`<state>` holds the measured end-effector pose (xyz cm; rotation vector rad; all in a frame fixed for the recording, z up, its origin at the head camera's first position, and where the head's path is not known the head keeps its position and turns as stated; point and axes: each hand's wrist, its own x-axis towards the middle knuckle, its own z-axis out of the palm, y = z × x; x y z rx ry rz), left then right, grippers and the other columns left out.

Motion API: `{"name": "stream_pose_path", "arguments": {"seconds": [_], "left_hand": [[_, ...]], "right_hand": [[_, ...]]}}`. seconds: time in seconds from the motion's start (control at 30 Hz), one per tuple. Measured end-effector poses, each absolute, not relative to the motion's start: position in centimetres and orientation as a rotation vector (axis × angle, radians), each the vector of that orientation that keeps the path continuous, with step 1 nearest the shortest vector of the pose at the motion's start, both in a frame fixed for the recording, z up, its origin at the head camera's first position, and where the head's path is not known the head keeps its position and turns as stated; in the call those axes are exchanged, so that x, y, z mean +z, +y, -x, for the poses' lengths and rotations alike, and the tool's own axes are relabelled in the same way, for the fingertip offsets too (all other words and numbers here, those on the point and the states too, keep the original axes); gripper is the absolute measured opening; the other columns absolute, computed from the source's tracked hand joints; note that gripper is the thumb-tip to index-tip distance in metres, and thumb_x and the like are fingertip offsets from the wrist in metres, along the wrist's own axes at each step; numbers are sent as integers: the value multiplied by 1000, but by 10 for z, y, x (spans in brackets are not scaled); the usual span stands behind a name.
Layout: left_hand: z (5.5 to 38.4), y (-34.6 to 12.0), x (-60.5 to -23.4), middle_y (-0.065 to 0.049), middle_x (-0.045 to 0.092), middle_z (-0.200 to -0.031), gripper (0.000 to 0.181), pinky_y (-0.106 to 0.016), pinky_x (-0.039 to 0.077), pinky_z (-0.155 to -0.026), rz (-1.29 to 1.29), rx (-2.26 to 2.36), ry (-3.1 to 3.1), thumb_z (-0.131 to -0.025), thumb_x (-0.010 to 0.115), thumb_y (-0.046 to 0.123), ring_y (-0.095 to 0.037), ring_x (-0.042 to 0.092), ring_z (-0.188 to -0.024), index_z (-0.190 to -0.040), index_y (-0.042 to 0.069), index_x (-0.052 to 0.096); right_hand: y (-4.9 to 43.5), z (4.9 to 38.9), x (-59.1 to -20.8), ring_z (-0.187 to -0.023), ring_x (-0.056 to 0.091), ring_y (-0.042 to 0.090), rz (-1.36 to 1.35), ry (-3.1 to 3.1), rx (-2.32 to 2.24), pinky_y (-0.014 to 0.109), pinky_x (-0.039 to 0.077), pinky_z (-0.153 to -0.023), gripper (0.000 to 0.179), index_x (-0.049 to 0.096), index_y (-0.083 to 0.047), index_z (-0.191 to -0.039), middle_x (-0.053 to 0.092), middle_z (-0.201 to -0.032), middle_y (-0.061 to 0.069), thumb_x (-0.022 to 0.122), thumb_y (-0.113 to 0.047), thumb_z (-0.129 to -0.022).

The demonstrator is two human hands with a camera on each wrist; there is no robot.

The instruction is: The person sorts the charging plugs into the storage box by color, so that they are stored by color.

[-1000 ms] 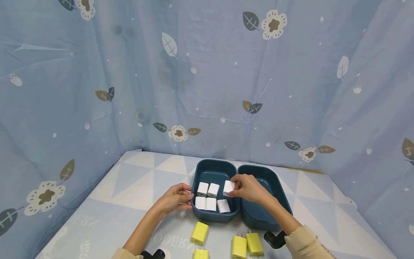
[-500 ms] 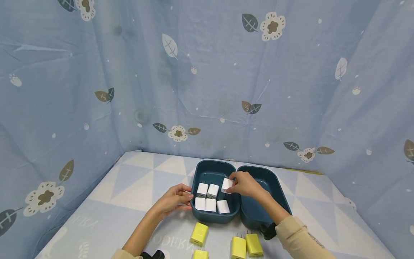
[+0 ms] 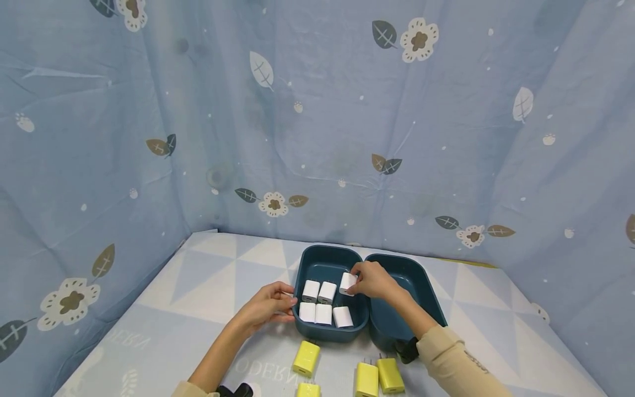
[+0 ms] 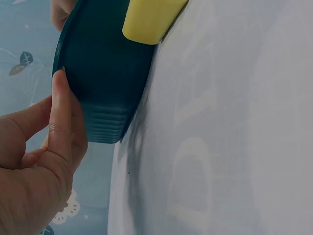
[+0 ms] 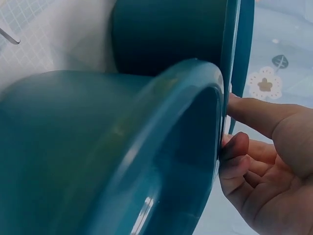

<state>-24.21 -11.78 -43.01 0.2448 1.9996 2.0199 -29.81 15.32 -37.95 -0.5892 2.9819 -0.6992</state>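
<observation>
My right hand (image 3: 375,280) pinches a white charger plug (image 3: 347,283) between thumb and fingers, over the right side of the left dark-blue bin (image 3: 322,332). In the right wrist view the bins' walls hide that plug, and only the hand (image 5: 266,166) shows beyond the rims. Several white charger plugs (image 3: 323,314) lie in that bin in two rows, towards its near end. At the bin's left side my left hand (image 3: 268,306) holds the wall; in the left wrist view a fingertip (image 4: 60,78) meets the rim.
A second dark-blue bin (image 3: 394,331) stands against the right of the first, partly under my right forearm. Several yellow charger plugs lie on the patterned tablecloth (image 3: 208,281) in front, one (image 3: 306,358) close to the left bin. A patterned curtain (image 3: 317,138) rises behind the table.
My right hand has moved slightly left and away from me with the white charger plug, then stayed nearly still. The left hand and both bins hold their places.
</observation>
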Motion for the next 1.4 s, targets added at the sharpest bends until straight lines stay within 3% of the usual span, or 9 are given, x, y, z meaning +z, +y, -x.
{"name": "stream_pose_path", "arguments": {"seconds": [0.27, 0.63, 0.9, 1.17, 1.4], "left_hand": [[243, -119, -428, -16, 56, -92, 41, -37, 57, -71, -233, 2024, 1994, -88, 63, 9, -19, 59, -74, -119, -9, 44], [244, -118, -427, -19, 56, -96, 42, -36, 57, -71, -248, 2022, 1978, -89, 63, 10, -18, 60, -74, -120, -10, 43], [246, -116, -427, -16, 57, -92, 42, -41, 56, -75, -260, 2019, 1976, -89, 62, 8, -18, 60, -74, -120, -11, 42], [246, -112, -427, -19, 56, -95, 44, -37, 57, -73, -258, 2011, 1981, -89, 62, 12, -18, 60, -75, -121, -10, 42], [249, -109, -427, -19, 56, -95, 42, -36, 57, -72, -244, 2034, 1961, -90, 60, 9, -18, 60, -74, -121, -11, 40]], "right_hand": [[149, 298, -379, -69, 59, 15, 556, 2989, -665, 30, 52, -57, 39, 64, 1, -107, 64, -80, 4, 77, -16, -75], [161, 284, -375, -63, 56, 10, 630, 2989, -809, 27, 51, -55, 33, 64, -3, -106, 62, -72, -3, 76, -15, -77], [188, 251, -368, -62, 52, 7, 718, 2992, -839, 24, 46, -51, 36, 63, -8, -110, 57, -73, -10, 75, -22, -79], [218, 207, -359, -56, 48, 6, 800, 2900, -835, 23, 45, -47, 40, 63, -12, -110, 56, -74, -15, 74, -33, -78], [231, 183, -361, -59, 51, 5, 834, 2686, -842, 22, 46, -50, 39, 62, -16, -109, 56, -71, -15, 73, -37, -78]]}}
